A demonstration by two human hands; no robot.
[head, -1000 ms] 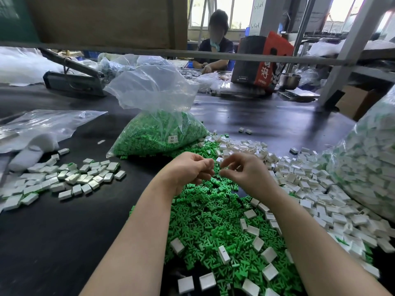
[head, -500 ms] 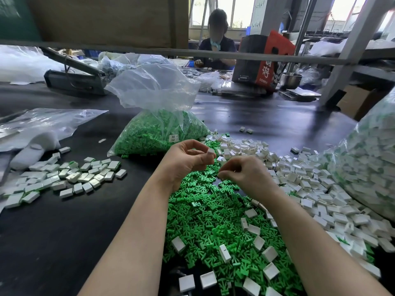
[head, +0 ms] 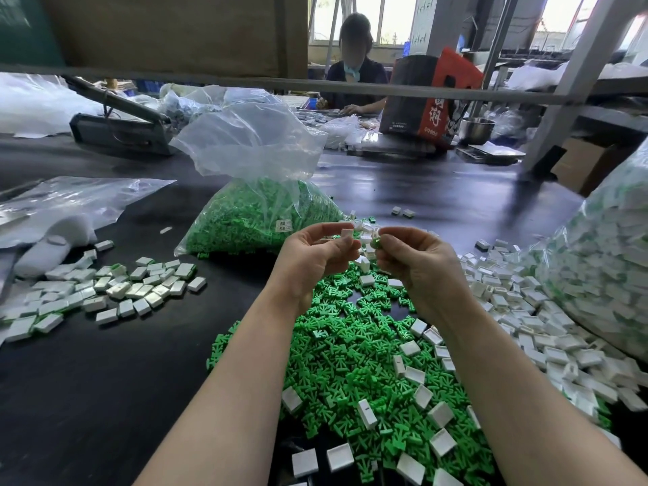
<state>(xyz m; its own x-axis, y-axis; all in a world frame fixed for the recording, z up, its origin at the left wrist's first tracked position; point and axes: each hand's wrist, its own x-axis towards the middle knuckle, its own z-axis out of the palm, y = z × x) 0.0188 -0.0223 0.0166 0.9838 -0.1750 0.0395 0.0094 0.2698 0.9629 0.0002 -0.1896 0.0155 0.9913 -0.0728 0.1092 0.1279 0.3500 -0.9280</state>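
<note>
Left hand pinches white cap, right hand pinches green clip; skewed entry may jam it, or the clip drops into the pile

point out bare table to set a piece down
Bare black table lies between the green pile and the left white cluster, and beyond the green bag. Right of the pile, loose white pieces and the white bag crowd it.

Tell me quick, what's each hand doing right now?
Left hand: closed, pinching a white cap at its fingertips.
Right hand: closed, pinching a green piece.
</note>
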